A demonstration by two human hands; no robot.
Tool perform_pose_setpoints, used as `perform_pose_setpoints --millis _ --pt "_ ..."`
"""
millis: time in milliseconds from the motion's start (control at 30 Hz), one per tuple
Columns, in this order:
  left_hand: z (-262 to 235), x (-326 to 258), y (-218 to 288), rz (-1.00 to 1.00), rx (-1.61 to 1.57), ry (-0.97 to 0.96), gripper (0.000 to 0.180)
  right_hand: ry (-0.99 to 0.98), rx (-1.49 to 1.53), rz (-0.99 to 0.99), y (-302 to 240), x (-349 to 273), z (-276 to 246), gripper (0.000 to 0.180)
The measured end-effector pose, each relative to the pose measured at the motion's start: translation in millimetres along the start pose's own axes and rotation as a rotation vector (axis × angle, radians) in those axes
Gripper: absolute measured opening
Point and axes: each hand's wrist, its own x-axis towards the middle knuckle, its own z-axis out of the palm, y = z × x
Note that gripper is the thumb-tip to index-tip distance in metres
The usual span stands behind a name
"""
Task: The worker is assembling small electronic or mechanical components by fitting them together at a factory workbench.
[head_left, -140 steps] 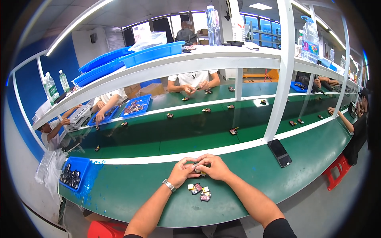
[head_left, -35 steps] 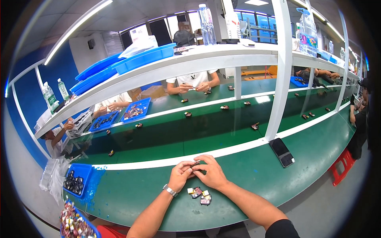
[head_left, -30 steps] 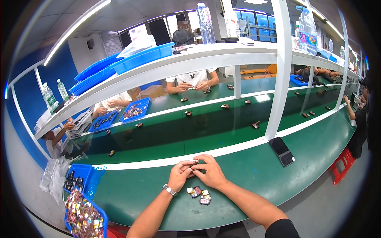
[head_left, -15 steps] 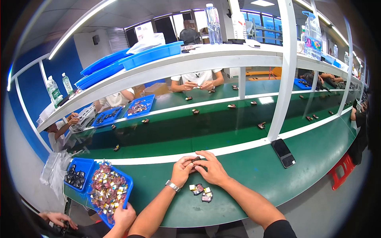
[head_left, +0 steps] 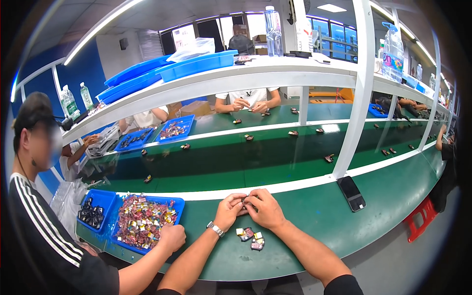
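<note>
Left hand (head_left: 228, 211) and right hand (head_left: 268, 211) meet over counter (head_left: 309, 223), fingertips closed on small dark part (head_left: 244, 203), mostly hidden between them. Metal watch (head_left: 215, 228) on left wrist. First module (head_left: 244, 234) and second module (head_left: 257, 242) lie together on counter, just nearer than hands. Phone (head_left: 351, 193) farther right. At left, co-worker's hand (head_left: 172, 238) at right edge of large blue tray (head_left: 181, 206), heaped with reddish pieces (head_left: 147, 219); small blue tray (head_left: 103, 197) beside it, farther left.
</note>
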Motion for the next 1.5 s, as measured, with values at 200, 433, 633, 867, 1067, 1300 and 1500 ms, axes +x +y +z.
perform_pose_setpoints --millis 200,433,633,867,1067,1300,1500 --pt "-1.3 0.4 -0.4 -0.013 -0.015 -0.009 0.027 -0.05 -0.113 -0.047 1.7 -1.4 2.6 0.017" --pt "-1.6 1.0 -0.1 -0.025 -0.01 0.004 0.027 0.005 -0.15 -0.048 3.1 -3.9 10.6 0.017" --pt "5.3 0.3 1.0 -0.039 -0.004 0.009 0.027 0.041 -0.175 -0.061 6.6 -6.7 13.0 0.014" --pt "-3.1 0.4 -6.1 -0.014 -0.018 0.088 0.027 0.009 -0.186 -0.044 -1.8 -4.5 16.3 0.022" --pt "-9.3 5.0 -1.4 0.022 -0.111 0.109 0.042 -0.037 -0.022 0.081 16.5 12.5 31.1 0.029" --pt "-21.7 14.8 -8.5 0.101 0.087 0.138 0.027 0.066 -0.318 0.319 137.8 66.8 37.9 0.03" --pt "-26.2 10.2 -5.3 0.083 0.134 0.127 0.02 -0.03 -0.408 0.238 123.8 43.8 22.7 0.034"
